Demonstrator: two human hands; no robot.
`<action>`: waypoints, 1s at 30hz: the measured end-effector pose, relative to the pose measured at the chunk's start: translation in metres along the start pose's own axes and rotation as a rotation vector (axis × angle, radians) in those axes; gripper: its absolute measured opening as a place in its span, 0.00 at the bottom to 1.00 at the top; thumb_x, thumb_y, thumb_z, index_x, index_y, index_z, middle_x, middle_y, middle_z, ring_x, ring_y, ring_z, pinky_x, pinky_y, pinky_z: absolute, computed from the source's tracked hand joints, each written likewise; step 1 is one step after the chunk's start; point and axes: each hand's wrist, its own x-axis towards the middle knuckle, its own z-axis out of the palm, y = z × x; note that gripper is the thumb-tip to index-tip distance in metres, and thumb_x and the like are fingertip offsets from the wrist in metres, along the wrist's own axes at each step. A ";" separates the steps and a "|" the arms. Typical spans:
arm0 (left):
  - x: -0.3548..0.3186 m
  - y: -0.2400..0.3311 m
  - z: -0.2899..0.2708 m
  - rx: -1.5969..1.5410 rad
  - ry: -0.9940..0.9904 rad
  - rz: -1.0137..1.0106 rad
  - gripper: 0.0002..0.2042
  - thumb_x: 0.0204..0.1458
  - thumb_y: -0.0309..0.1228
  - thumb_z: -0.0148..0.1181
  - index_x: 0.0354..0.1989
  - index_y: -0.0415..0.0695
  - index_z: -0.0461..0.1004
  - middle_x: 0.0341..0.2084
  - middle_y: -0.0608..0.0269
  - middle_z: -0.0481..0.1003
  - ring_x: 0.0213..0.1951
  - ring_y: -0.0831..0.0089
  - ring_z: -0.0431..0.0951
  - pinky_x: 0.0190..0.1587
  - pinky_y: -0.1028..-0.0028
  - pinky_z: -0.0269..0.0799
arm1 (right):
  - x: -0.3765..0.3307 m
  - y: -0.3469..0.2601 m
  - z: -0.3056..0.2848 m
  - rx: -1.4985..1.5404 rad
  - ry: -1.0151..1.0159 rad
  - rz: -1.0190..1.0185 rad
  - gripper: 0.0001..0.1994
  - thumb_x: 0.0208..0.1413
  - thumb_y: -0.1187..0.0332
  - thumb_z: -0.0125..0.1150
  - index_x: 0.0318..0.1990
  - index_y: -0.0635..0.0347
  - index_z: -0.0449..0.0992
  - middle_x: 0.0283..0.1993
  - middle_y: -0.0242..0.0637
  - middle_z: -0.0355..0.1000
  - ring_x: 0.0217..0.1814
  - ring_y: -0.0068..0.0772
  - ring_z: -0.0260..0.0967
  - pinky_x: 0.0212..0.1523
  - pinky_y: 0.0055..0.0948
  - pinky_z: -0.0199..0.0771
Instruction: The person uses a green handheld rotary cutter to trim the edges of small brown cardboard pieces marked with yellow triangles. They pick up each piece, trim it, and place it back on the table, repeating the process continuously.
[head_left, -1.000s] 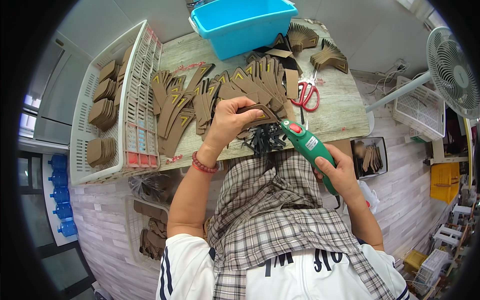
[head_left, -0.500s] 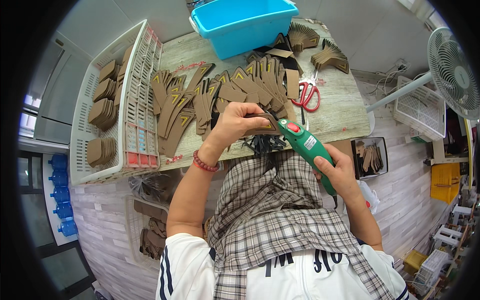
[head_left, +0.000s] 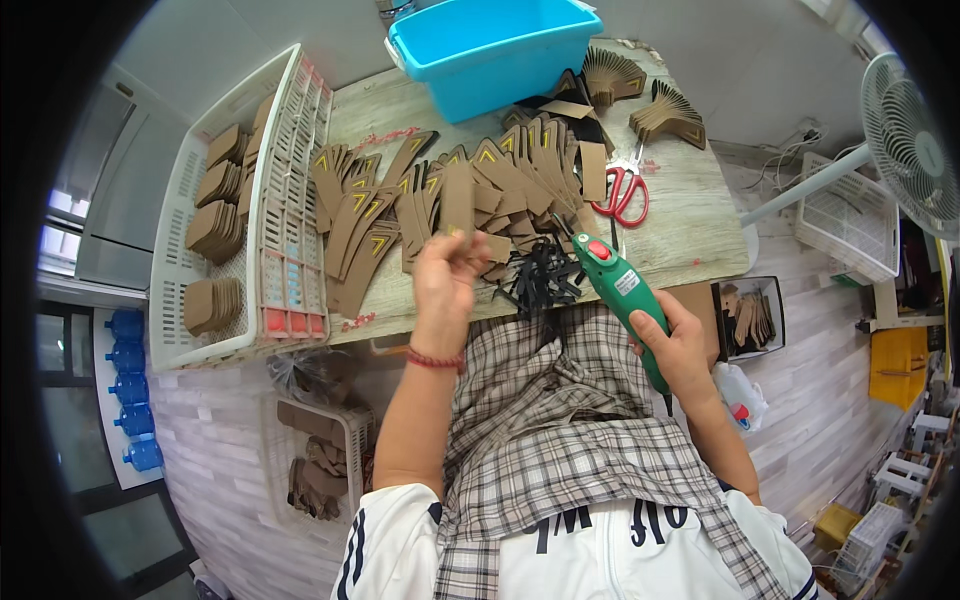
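Observation:
My right hand [head_left: 672, 338] is wrapped round a green electric cutter [head_left: 625, 290] with a red switch and a dark narrow tip pointing up and left. A cord leaves its lower end. My left hand [head_left: 447, 272], slightly blurred, pinches the lower end of a flat brown piece [head_left: 457, 198] that stands up from the fingers, over the table. Curved brown pieces with yellow angle marks [head_left: 375, 205] lie fanned out beyond and left of it. Black trimmed strips [head_left: 545, 275] are heaped at the table's near edge between my hands.
Red-handled scissors [head_left: 628, 198] lie right of the pieces. A blue tub [head_left: 500, 60] stands at the back. At the left is a white slatted crate [head_left: 290, 200] with stacked brown pieces. A fan [head_left: 908, 140] stands at the right, above a black box [head_left: 778, 330] on the floor.
My left hand has moved down and left, away from the cutter's tip. The marked piece it held at the tip is no longer there; a brown piece now stands up from the fingers.

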 end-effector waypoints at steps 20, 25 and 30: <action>-0.050 -0.043 0.068 0.010 -0.155 0.135 0.07 0.51 0.19 0.61 0.37 0.41 0.70 0.33 0.64 0.76 0.35 0.76 0.77 0.42 0.76 0.73 | -0.009 -0.002 0.014 -0.174 0.042 -0.066 0.21 0.56 0.61 0.64 0.51 0.66 0.72 0.28 0.30 0.71 0.28 0.16 0.64 0.30 0.21 0.66; -0.048 -0.047 0.063 0.007 -0.168 0.165 0.08 0.52 0.19 0.60 0.39 0.39 0.70 0.36 0.61 0.76 0.38 0.74 0.77 0.45 0.75 0.73 | -0.008 -0.005 0.015 -0.148 0.027 -0.039 0.20 0.56 0.61 0.64 0.51 0.66 0.73 0.28 0.29 0.71 0.27 0.16 0.63 0.29 0.20 0.65; -0.050 -0.044 0.067 0.015 -0.162 0.156 0.08 0.50 0.18 0.61 0.38 0.40 0.70 0.34 0.62 0.76 0.36 0.75 0.77 0.43 0.76 0.74 | -0.008 -0.004 0.014 -0.118 0.023 -0.035 0.20 0.56 0.61 0.63 0.51 0.66 0.73 0.27 0.28 0.70 0.26 0.15 0.63 0.27 0.20 0.65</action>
